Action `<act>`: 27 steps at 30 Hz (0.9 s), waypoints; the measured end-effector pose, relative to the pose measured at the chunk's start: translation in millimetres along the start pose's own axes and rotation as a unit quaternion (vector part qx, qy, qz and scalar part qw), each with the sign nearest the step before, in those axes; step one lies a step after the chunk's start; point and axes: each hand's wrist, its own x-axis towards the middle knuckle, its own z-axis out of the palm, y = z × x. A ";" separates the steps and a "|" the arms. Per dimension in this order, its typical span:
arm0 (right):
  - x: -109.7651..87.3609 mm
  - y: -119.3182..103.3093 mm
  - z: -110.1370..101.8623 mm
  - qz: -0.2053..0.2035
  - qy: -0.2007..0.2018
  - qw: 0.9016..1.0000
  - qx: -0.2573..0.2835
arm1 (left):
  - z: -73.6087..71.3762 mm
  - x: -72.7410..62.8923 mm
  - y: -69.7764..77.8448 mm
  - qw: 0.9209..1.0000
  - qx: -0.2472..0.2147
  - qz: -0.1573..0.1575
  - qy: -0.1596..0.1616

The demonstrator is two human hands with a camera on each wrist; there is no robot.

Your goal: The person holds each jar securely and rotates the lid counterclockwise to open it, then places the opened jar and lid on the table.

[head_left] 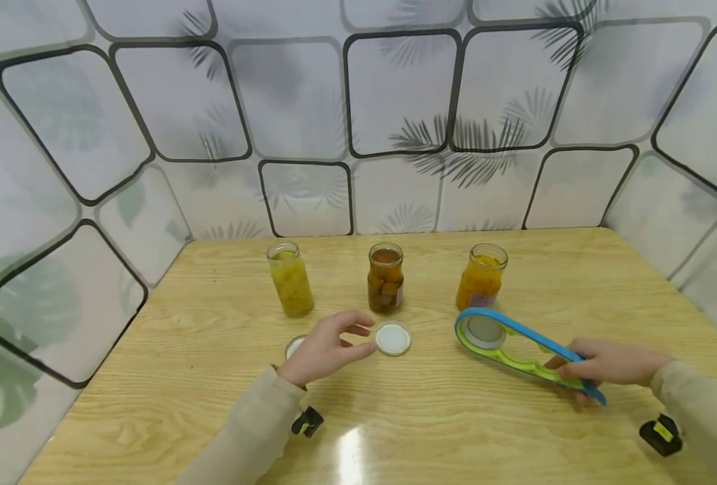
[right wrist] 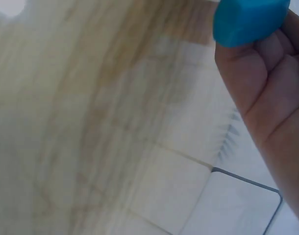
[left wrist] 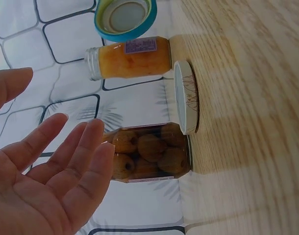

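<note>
My right hand [head_left: 606, 364] grips the handle end of a blue and green jar opener [head_left: 516, 364]. A round lid [head_left: 484, 331] sits in the opener's wide end, in front of the jar of orange fruit [head_left: 481, 277]. My left hand [head_left: 332, 345], fingers loosely bent, holds nothing; in the left wrist view its palm and fingers [left wrist: 88, 161] show. Just right of its fingertips a white lid [head_left: 392, 338] lies on the table, before the jar of dark round fruit [head_left: 386, 279]. Another lid [head_left: 294, 345] is partly hidden behind the left hand.
A taller lidless jar of yellow fruit [head_left: 291, 281] stands at the back left; the other two jars are lidless too. The wooden table [head_left: 182, 377] meets patterned wall covering [head_left: 400, 94] at its back and sides. Light glares off the table's front.
</note>
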 end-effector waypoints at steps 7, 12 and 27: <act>4.1 10.1 0.1 0.009 -0.055 0.991 0.121 | 2.5 2.8 -11.0 1.000 -0.008 -0.003 -0.003; 8.0 9.0 3.7 0.012 -0.067 0.989 0.130 | 7.0 9.4 -36.7 1.000 -0.012 0.004 -0.003; 11.0 -1.2 5.3 0.058 -0.061 0.987 0.139 | 9.5 11.3 -41.1 1.000 0.001 0.012 -0.004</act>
